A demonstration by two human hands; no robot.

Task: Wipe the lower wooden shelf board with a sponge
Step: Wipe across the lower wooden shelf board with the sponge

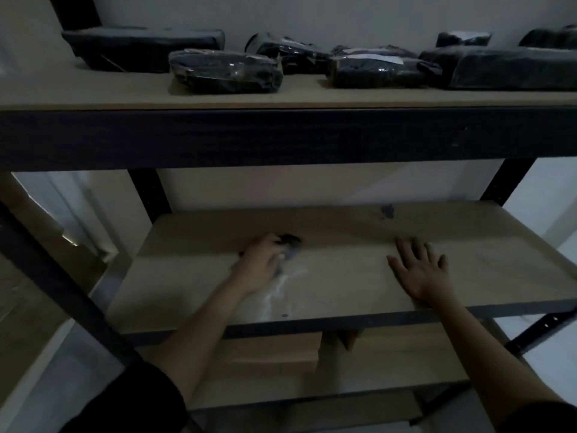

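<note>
The lower wooden shelf board (pixel 359 232) runs across the middle of the head view, dim and pale brown. My left hand (pixel 260 265) grips a dark sponge (pixel 290 245) and holds it against the board left of centre; most of the sponge is hidden under my fingers. A whitish wet streak (pixel 281 292) trails from the sponge toward the front edge. My right hand (pixel 421 270) lies flat on the board to the right, fingers spread. A dark stain (pixel 388 211) marks the board's back right part.
The upper shelf (pixel 93 95) carries several dark plastic-wrapped packages (pixel 224 71). A black metal frame beam (pixel 281 135) crosses just above the lower board, with black uprights (pixel 150 192) at the sides. Cardboard boxes (pixel 274 351) sit on the shelf below.
</note>
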